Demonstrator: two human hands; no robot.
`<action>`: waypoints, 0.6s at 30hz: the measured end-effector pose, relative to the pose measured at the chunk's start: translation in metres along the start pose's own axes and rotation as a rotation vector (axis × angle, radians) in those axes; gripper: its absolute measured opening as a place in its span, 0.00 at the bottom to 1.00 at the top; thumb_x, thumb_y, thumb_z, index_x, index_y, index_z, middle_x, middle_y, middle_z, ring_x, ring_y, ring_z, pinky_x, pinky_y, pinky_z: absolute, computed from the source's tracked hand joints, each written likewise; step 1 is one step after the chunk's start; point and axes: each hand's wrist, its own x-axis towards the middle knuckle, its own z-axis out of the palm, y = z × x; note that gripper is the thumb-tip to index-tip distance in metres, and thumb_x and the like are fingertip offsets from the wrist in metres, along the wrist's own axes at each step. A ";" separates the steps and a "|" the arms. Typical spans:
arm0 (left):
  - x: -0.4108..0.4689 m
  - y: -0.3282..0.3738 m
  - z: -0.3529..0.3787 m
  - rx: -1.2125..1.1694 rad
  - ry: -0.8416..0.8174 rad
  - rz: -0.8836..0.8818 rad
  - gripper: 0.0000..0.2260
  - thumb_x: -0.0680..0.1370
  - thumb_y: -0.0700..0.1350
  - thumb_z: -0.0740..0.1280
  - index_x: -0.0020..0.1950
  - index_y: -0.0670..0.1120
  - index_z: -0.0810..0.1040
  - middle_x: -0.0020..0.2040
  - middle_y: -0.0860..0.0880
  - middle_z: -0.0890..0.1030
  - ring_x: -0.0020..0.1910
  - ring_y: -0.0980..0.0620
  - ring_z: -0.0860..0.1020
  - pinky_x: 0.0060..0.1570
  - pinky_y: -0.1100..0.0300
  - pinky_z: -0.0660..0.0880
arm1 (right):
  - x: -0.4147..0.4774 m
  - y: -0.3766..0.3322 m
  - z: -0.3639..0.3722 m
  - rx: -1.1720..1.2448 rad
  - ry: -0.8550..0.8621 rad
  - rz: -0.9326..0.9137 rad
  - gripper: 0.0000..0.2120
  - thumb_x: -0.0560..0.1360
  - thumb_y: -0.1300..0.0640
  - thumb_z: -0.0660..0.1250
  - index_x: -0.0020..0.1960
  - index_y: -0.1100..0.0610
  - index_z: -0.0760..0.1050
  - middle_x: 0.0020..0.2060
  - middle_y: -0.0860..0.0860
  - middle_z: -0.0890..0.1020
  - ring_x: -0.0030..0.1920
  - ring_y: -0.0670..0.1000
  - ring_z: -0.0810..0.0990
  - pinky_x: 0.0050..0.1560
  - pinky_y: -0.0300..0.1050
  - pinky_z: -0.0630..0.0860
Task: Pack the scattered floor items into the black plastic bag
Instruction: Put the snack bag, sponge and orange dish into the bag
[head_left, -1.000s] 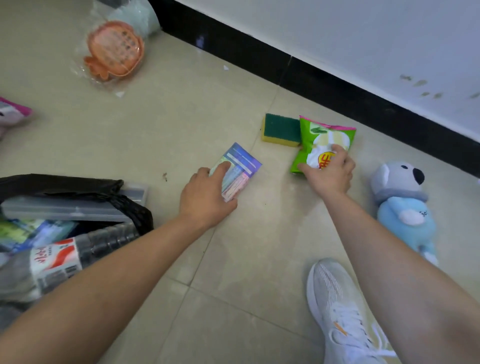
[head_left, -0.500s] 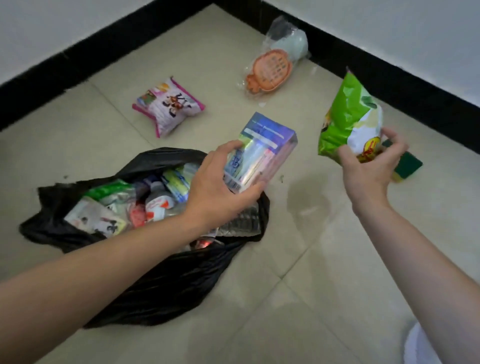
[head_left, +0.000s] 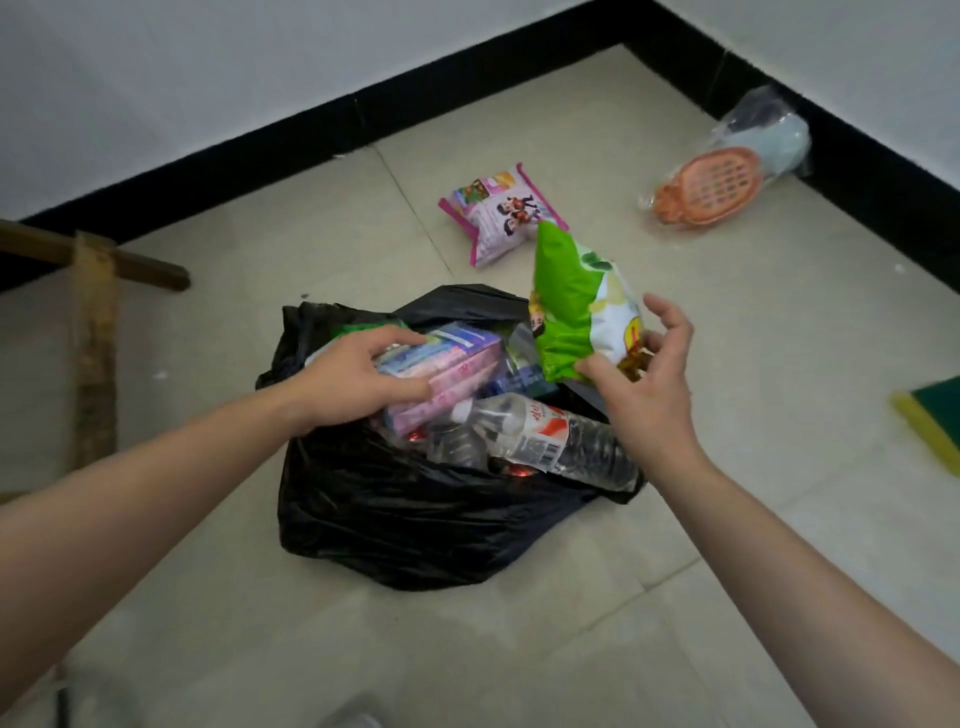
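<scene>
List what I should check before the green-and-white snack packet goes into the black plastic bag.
1. Mouth of the black plastic bag open: ok.
2. Right hand holds the green-and-white snack packet at the bag's mouth: ok.
3. Left hand grips the shiny pink-and-blue box, which lies on the bag's contents: ok.
4. Room for the packet: cannot tell; the clear plastic water bottle lies across the mouth and the contents reach the rim.
5. Floor items all packed: not ok; the pink snack packet, the orange plastic basket in clear wrap and the green-and-yellow sponge lie outside the bag.
</scene>
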 end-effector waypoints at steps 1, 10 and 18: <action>0.005 0.000 -0.006 0.003 -0.028 -0.013 0.31 0.62 0.59 0.77 0.64 0.58 0.77 0.58 0.53 0.80 0.51 0.57 0.79 0.55 0.61 0.75 | -0.001 0.000 0.000 0.000 -0.003 0.008 0.39 0.61 0.47 0.73 0.67 0.36 0.60 0.61 0.55 0.73 0.57 0.55 0.80 0.60 0.53 0.78; 0.061 0.013 0.028 0.369 0.021 0.094 0.37 0.68 0.63 0.71 0.74 0.58 0.64 0.59 0.45 0.71 0.58 0.46 0.73 0.60 0.52 0.73 | -0.008 0.004 -0.012 0.039 0.019 0.068 0.39 0.63 0.51 0.72 0.70 0.40 0.60 0.58 0.49 0.73 0.56 0.49 0.79 0.62 0.56 0.78; 0.069 0.000 0.010 0.379 0.195 0.216 0.22 0.82 0.61 0.53 0.69 0.52 0.74 0.65 0.46 0.73 0.65 0.47 0.68 0.64 0.47 0.68 | -0.012 0.004 -0.010 0.024 -0.002 0.046 0.39 0.64 0.52 0.72 0.70 0.40 0.60 0.60 0.50 0.75 0.56 0.48 0.80 0.62 0.56 0.78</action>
